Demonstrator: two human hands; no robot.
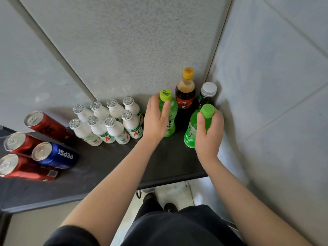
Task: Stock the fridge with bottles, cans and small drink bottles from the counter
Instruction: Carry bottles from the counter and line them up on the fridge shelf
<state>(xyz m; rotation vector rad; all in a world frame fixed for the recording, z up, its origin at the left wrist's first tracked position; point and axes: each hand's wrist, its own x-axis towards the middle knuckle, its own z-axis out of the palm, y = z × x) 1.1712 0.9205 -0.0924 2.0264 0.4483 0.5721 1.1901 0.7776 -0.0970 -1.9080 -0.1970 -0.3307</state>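
Two green tea bottles stand on the dark counter (110, 167) near the right wall. My left hand (156, 119) grips the left green bottle (169, 112) just below its lime cap. My right hand (209, 132) grips the right green bottle (191, 132) under its green cap. Behind them stand a dark bottle with a yellow cap (185, 93) and a dark bottle with a grey cap (207, 95). Several small white drink bottles (106, 119) stand in two rows at the middle. Three red cans (48, 125) and a blue Pepsi can (55, 154) stand at the left. No fridge is in view.
A grey speckled wall (124, 50) runs behind the counter and a pale tiled wall (275, 86) closes it on the right. The counter's front edge (174, 181) lies below my forearms, with the floor and my shoes (159, 201) beneath.
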